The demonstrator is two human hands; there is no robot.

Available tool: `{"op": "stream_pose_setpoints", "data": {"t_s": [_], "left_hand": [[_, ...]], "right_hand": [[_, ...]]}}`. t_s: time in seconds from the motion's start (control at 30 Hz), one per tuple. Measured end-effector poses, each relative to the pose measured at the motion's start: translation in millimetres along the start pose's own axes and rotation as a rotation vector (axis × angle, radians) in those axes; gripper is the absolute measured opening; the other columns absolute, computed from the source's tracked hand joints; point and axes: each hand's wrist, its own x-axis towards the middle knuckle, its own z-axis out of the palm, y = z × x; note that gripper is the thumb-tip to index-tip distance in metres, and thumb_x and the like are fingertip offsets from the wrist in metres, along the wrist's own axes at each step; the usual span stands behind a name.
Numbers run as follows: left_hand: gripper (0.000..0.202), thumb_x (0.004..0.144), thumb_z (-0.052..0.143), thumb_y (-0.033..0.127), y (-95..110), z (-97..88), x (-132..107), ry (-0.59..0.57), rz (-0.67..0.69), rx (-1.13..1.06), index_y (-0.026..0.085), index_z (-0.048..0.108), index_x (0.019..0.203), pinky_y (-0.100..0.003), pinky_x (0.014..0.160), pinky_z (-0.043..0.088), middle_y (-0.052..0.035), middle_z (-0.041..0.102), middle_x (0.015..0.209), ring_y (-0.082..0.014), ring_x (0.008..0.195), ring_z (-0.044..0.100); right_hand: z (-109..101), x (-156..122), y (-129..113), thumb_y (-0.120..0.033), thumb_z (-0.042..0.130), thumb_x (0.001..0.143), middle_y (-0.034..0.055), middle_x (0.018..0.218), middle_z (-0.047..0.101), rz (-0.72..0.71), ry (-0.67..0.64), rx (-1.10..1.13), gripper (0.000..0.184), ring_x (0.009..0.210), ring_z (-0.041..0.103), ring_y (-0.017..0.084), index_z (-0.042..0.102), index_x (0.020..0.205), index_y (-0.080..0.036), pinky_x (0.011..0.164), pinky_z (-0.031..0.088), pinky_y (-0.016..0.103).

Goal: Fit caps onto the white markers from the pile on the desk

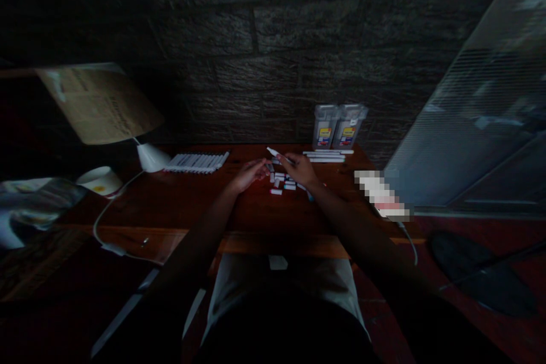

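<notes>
In my right hand (302, 169) is a white marker (272, 152), held slantwise, its uncapped end pointing up and left. My left hand (251, 175) is just left of it, fingers curled together around what looks like a small marker cap (269, 166); the dim light blurs this. Below and between both hands lies a loose pile of white marker caps (289, 186) with coloured ends, one of them a red-ended cap (276, 191) at the front. Part of the pile is hidden by my right hand and wrist.
A row of markers (198, 162) lies left on the wooden table (170, 205). Several white markers (326, 156) lie right, before two clear plastic cases (339, 127). A lamp (151, 156), a paper cup (100, 181) and a blurred-out device (381, 193) with a cable stand around.
</notes>
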Motion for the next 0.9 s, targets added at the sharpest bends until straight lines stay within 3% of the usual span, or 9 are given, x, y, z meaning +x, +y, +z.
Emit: {"op": "stream_pose_setpoints", "data": {"t_s": [0.23, 0.57, 0.9], "left_hand": [[0.041, 0.081, 0.079, 0.050, 1.3, 0.2, -1.6, -0.006, 0.007, -0.007, 0.013, 0.078, 0.100, -0.021, 0.056, 0.038, -0.0041, 0.068, 0.072, -0.0095, 0.061, 0.059], [0.036, 0.084, 0.077, 0.047, 2.2, 1.9, -1.7, 0.014, 0.001, -0.017, 0.013, 0.078, 0.096, -0.022, 0.055, 0.037, -0.0043, 0.068, 0.070, -0.0097, 0.059, 0.058], [0.040, 0.082, 0.079, 0.049, 2.0, 0.8, -1.1, 0.004, 0.000, -0.007, 0.013, 0.078, 0.097, -0.020, 0.055, 0.038, -0.0039, 0.068, 0.071, -0.0091, 0.059, 0.058]], "right_hand": [[2.3, 0.4, -0.2, -0.069, 0.050, 0.092, 0.0008, 0.075, 0.071, 0.004, -0.039, 0.058, 0.059, 0.067, 0.059, 0.014, 0.079, 0.088, -0.018, 0.063, 0.038, 0.025], [0.9, 0.5, -0.3, -0.074, 0.046, 0.091, 0.0020, 0.063, 0.065, 0.037, -0.031, -0.033, 0.067, 0.056, 0.051, 0.012, 0.076, 0.075, -0.016, 0.055, 0.032, 0.027], [1.9, 1.7, 3.0, -0.075, 0.046, 0.091, 0.0026, 0.064, 0.066, 0.052, -0.040, -0.042, 0.067, 0.056, 0.052, 0.012, 0.075, 0.074, -0.017, 0.055, 0.032, 0.027]]}}
